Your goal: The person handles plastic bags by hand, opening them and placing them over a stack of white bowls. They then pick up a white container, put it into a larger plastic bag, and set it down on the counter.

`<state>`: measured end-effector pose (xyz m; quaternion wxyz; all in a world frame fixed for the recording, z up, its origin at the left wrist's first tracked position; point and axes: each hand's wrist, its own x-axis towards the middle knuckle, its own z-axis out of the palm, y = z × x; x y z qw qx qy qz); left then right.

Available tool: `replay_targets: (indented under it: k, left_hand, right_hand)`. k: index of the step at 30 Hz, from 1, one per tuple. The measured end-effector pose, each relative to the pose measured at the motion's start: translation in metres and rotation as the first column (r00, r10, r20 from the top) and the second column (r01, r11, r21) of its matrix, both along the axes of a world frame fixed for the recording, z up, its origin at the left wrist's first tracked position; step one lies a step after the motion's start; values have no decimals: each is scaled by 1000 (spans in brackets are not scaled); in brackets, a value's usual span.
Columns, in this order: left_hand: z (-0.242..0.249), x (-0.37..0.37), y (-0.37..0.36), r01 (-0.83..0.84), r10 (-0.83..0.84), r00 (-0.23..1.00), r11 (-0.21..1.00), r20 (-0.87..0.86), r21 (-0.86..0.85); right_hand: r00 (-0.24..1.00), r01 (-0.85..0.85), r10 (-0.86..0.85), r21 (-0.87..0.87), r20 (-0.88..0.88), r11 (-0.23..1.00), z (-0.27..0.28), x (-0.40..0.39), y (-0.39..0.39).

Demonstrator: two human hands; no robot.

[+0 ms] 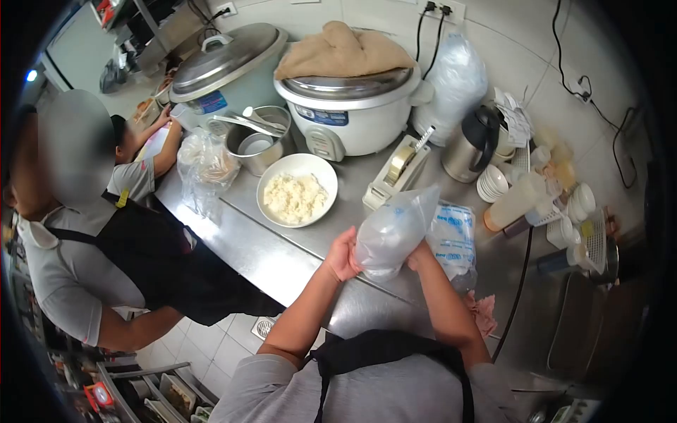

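Note:
A clear plastic bag (pixel 395 233), puffed out, is held between my two hands over the steel counter's front edge. My left hand (pixel 344 255) grips its left side with fingers closed on it. On the right side my right hand (pixel 416 255) is at the bag, its fingers mostly hidden behind the plastic. A white bowl of rice (pixel 295 199) sits to the left of the bag. Just behind the bag stands a tape dispenser (pixel 396 169). A packet of plastic bags with blue print (pixel 453 236) lies to the right.
Two large rice cookers (pixel 342 113) (pixel 226 67) stand at the back, the nearer one topped by a brown cloth (pixel 345 53). A metal pot (pixel 261 141), a thermos (pixel 471 144) and sauce bottles (pixel 515 202) are on the counter. Two people in aprons stand at left.

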<state>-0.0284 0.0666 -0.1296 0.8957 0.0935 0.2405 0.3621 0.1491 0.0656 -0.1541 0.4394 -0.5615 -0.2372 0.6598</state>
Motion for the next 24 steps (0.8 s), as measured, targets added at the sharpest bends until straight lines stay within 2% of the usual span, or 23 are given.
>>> replay_targets:
  k: [3, 4, 5, 6, 7, 9, 11, 13, 14, 15, 18, 21, 24]
  left_hand:
    - [4, 2, 1, -58, 58, 998, 998, -37, 2]
    - [5, 1, -2, -70, 70, 996, 998, -50, 3]
    - [2, -1, -4, -68, 70, 995, 997, -70, 22]
    - [-4, -3, -3, -65, 69, 994, 997, -90, 47]
    - [-6, -5, -1, -61, 69, 992, 995, -109, 76]
    - [-5, -5, 1, -77, 95, 984, 990, -153, 119]
    - [-5, -4, -8, -113, 132, 971, 988, -198, 104]
    - [3, 1, -9, -161, 173, 955, 984, -242, 72]
    - [-5, -1, -5, -132, 150, 961, 987, -233, 94]
    - [-11, -2, -3, -139, 158, 960, 986, -230, 94]
    - [-14, -5, -2, -127, 139, 971, 989, -194, 72]
    - [-9, -16, 9, -44, 49, 992, 998, -117, 43]
    - [-17, -21, 35, 83, -78, 995, 994, -58, 73]
  right_hand:
    - [986, 109, -113, 38, 126, 993, 39, -15, -9]
    - [984, 80, -92, 87, 149, 993, 30, -14, -9]
    - [883, -35, -88, 252, 462, 967, 10, -7, -5]
    - [682, -194, -143, 366, 717, 910, -12, 4, 2]
    - [411, -374, -247, 409, 878, 832, -21, 15, 7]
    - [605, -62, -408, 551, 684, 832, 4, 31, 16]
    - [808, 202, -508, 671, 297, 713, 90, 26, 4]
    - [857, 85, -476, 855, 200, 512, 155, 0, -10]
    - [748, -165, -536, 892, 391, 420, 179, -15, -18]
    - [587, -417, -608, 844, 534, 339, 191, -26, -23]
    - [531, -542, -405, 666, 744, 513, 177, -44, -29]
    - [602, -565, -324, 676, 730, 472, 175, -38, -28]
    - [642, -659, -175, 654, 746, 371, 174, -30, -22]
